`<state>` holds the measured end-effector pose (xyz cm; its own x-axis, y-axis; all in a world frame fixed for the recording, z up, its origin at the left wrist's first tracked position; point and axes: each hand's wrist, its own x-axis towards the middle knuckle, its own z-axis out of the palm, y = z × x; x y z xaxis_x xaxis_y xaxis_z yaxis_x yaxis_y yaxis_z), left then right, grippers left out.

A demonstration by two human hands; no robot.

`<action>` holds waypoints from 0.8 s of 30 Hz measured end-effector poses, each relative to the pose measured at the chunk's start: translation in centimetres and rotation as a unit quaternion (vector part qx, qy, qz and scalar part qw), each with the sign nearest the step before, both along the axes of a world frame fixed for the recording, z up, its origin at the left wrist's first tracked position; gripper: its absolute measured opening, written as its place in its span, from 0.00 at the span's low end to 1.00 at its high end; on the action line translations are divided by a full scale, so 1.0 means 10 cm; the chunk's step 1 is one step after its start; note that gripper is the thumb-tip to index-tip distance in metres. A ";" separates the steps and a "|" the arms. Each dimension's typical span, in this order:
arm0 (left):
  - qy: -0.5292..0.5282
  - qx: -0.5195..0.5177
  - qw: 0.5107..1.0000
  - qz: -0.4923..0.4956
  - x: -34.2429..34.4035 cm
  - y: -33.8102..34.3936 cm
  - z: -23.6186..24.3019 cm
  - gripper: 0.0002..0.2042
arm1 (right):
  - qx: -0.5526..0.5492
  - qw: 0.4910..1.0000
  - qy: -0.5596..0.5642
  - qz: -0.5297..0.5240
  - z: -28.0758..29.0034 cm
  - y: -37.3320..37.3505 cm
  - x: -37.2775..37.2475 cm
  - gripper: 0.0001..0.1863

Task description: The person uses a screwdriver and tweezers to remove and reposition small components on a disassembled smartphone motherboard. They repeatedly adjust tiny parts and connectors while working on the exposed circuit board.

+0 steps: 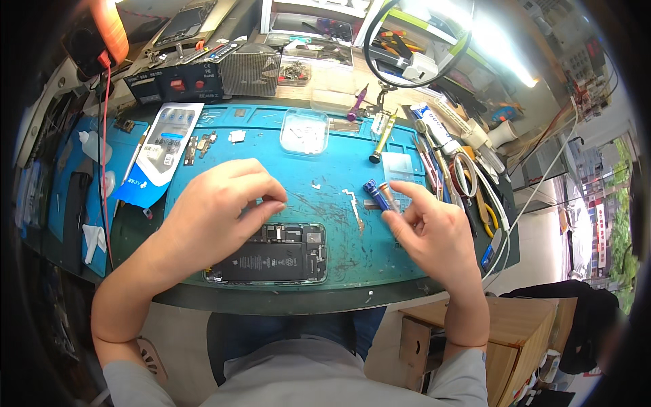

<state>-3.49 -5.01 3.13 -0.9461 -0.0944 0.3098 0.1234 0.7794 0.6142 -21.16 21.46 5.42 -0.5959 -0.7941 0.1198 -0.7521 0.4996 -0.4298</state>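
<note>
The left hand (220, 207) comes in from the lower left with the forearm angled up and to the right. Its wrist is bent, its palm is turned down, and its fingers are curled with thumb and forefinger pinched narrow at the tips. Whether a small part sits between them cannot be told. Just beneath this hand, partly under its heel, lies one opened phone (271, 254), back cover off, with one dark battery (261, 262) showing inside.

The right hand (427, 227) rises from the lower right with its forearm nearly upright. Its fingers are closed around one blue-handled screwdriver (377, 195), which is held slanting up and to the left of the knuckles. Just left of that hand, one thin metal strip (354, 207) lies on the blue mat (339, 163) that covers the counter.

Beyond the left hand's fingers sits one clear plastic tray (304, 131). To its far left lies one white and blue packet (163, 152). Beyond the right hand rest two more drivers, one purple-handled (358, 103) and one yellow-handled (384, 136), and past them stands one ring lamp (415, 42).
</note>
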 end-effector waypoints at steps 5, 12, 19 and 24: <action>0.008 -0.022 1.000 0.011 -0.05 -0.10 -0.05 0.06 | 0.014 0.992 0.108 -0.067 -0.13 0.10 -0.23 0.13; 0.045 -0.046 0.997 0.049 -0.06 -0.14 -0.10 0.04 | -0.098 0.959 0.104 -0.243 0.02 0.63 -0.59 0.11; 0.086 -0.064 0.993 0.056 -0.05 -0.17 -0.15 0.02 | 0.008 0.969 0.170 -0.181 -0.29 0.51 -0.35 0.12; 0.078 -0.063 0.994 0.051 -0.05 -0.26 -0.18 0.04 | -0.010 0.963 0.088 -0.253 -0.18 0.53 -0.41 0.08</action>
<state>-3.99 -7.57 1.33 -0.8733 -0.1391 0.4670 0.1250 0.8623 0.4907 -25.25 26.79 3.66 -0.8752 -0.4037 0.2667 -0.4766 0.8139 -0.3321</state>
